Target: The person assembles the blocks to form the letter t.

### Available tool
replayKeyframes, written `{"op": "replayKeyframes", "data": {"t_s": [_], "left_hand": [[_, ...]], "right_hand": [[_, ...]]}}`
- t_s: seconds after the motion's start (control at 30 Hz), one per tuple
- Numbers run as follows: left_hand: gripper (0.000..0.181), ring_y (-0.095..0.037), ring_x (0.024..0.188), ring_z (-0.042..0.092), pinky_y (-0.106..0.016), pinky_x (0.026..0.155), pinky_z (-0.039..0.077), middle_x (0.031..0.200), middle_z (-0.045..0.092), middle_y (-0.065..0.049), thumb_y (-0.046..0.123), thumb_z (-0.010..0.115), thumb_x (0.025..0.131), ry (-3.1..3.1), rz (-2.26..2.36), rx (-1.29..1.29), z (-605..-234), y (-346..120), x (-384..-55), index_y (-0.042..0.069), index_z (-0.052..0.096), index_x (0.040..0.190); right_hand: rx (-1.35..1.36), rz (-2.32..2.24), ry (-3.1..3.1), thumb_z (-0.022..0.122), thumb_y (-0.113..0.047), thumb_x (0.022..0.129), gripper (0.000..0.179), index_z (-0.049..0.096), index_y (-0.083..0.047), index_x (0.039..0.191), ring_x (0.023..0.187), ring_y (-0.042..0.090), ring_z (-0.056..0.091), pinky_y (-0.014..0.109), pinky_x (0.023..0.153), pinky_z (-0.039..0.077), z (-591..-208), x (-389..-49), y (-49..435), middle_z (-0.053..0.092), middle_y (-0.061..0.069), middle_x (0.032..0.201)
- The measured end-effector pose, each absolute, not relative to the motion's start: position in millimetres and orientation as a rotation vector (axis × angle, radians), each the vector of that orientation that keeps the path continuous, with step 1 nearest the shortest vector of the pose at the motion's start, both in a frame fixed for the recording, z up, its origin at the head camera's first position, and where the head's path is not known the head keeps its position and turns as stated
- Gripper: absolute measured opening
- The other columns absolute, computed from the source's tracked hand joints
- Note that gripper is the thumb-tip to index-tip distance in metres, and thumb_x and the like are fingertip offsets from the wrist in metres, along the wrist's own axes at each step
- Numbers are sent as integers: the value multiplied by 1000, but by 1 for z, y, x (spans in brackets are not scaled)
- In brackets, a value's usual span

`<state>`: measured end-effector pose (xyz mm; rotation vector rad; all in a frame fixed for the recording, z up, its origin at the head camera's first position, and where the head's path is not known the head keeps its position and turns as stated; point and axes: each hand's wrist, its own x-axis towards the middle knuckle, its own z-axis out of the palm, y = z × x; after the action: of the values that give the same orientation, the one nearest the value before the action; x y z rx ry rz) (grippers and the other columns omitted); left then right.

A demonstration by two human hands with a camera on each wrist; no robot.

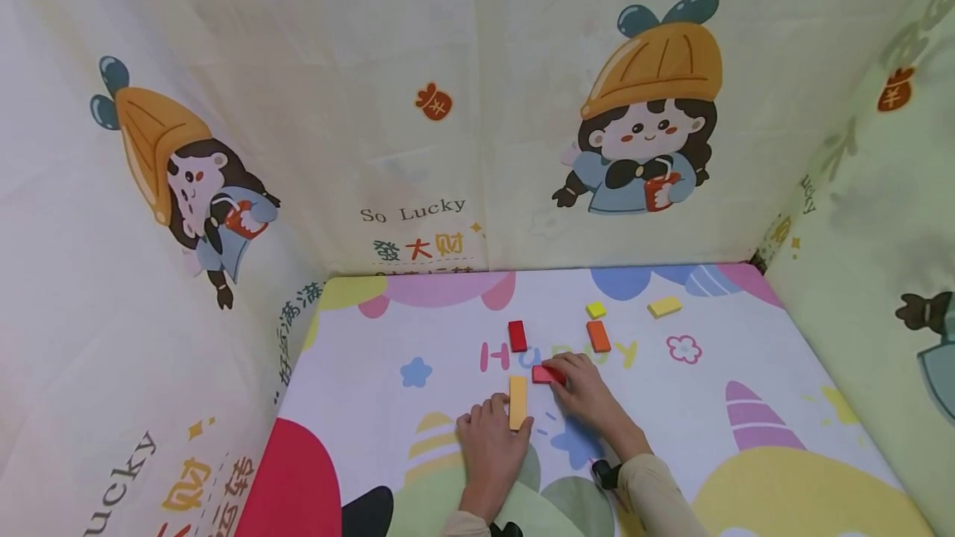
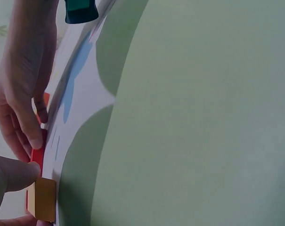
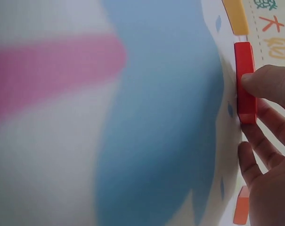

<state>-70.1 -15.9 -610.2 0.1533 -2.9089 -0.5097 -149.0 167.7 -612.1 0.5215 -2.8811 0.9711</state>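
Note:
A long light-orange block (image 1: 518,403) lies on the printed mat, its length running away from me. My left hand (image 1: 492,444) holds it near its close end, thumb on the right side and fingers on the left. In the left wrist view the orange block (image 2: 45,199) shows between thumb and a finger. Just beyond and to the right, my right hand (image 1: 587,392) grips a red block (image 1: 542,374) lying crosswise. The right wrist view shows the thumb on one long face of this red block (image 3: 246,84) and fingers behind it.
A second red block (image 1: 517,336) lies farther back, above the hands. To the right are an orange block (image 1: 598,336), a small yellow block (image 1: 595,310) and a pale yellow block (image 1: 665,307). Printed cloth walls rise behind the mat (image 1: 448,338) and on both sides.

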Motion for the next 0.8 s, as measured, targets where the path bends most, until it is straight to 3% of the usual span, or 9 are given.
{"op": "replayKeyframes", "data": {"t_s": [0.17, 0.53, 0.8], "left_hand": [[56, -20, 89, 60, -43, 84, 40, 104, 74, 0, 59, 82, 81, -2953, -510, 144, -609, -11, -70, 17, 68, 117], [59, -19, 88, 58, -44, 86, 40, 103, 74, 1, 61, 82, 81, -2954, -513, 144, -609, -10, -66, 17, 69, 119], [58, -13, 82, 52, -44, 87, 37, 82, 61, 9, 60, 84, 80, -2940, -577, 107, -611, -8, -64, 19, 69, 118]], "right_hand": [[474, 992, -2872, 82, -8, 86, 42, 73, -14, 127, 123, 35, 58, 61, 103, 45, -613, -150, 164, 69, 11, 128], [390, 1076, -2810, 81, -8, 88, 39, 74, -15, 126, 124, 36, 57, 60, 100, 40, -621, -150, 159, 70, 11, 129], [325, 1259, -2844, 79, -10, 90, 40, 73, -18, 129, 131, 36, 54, 64, 108, 36, -620, -154, 163, 69, 10, 135]]}}
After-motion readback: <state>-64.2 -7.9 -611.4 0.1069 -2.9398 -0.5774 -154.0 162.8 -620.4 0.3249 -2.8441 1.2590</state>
